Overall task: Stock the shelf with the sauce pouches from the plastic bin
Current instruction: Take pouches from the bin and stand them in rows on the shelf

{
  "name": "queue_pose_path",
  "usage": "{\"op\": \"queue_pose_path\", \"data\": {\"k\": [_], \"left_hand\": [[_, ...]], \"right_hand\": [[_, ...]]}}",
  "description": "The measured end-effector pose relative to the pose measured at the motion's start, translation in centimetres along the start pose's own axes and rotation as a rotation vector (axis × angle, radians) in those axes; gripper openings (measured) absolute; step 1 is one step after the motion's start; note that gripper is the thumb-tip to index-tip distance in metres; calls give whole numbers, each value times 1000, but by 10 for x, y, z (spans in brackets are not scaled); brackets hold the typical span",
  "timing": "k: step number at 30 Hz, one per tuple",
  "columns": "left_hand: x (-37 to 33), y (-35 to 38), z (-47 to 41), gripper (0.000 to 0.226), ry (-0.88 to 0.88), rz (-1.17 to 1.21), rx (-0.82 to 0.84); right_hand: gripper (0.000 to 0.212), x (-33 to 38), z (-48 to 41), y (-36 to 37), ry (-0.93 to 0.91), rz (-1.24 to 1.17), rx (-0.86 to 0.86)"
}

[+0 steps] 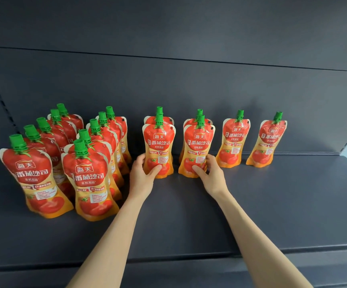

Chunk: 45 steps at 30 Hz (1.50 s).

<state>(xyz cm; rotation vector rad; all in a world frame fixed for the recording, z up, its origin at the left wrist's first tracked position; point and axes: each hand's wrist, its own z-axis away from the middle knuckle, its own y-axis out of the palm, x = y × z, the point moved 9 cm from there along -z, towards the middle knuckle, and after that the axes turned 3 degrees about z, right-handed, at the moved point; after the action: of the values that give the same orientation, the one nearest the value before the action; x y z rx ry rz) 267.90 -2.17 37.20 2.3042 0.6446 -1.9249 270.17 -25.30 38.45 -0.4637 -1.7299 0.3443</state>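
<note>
Head view. Left hand wrapped around the lower body of one sauce pouch, thumb across the front, fingers behind. Right hand gripping the base of a second pouch the same way. Both pouches upright on the shelf, each set directly in front of another pouch, near the middle of the frame. No plastic bin in sight.

Step in hand, by the look of it: seating these two as the second pouch in their columns. Best done by pressing the flared bottom flat to the shelf before letting go, keeping the label square to the front and the cap in line with the cap behind. Worth easing the grip slowly; a soft pouch may lean once unsupported.

At nine o'clock, two full columns running from the back panel toward the front edge, packed touching. At three o'clock, two single pouches at the back, well apart from each other, the farther one tilted slightly. Plenty of bare shelf toward six o'clock, so stocking looks roughly halfway.

Materials: glossy flexible film, red over orange, tomato print, waisted outline with a widened gusset base; ribbed green screw caps of hard plastic. Shelf and back panel matte dark grey metal, smooth, with slotted uprights at the sides.
</note>
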Motion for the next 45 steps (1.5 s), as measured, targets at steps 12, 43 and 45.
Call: {"op": "queue_pose_path", "data": {"k": [12,43,45], "left_hand": [[-63,12,83,42,227,-194,61],[-29,449,586,21,92,-196,1239],[-18,478,592,21,67,-224,1288]], "right_hand": [[34,14,84,-73,-34,121,-254],[16,-327,583,-409,830,183,-669],[17,-352,584,-418,882,158,-689]]}}
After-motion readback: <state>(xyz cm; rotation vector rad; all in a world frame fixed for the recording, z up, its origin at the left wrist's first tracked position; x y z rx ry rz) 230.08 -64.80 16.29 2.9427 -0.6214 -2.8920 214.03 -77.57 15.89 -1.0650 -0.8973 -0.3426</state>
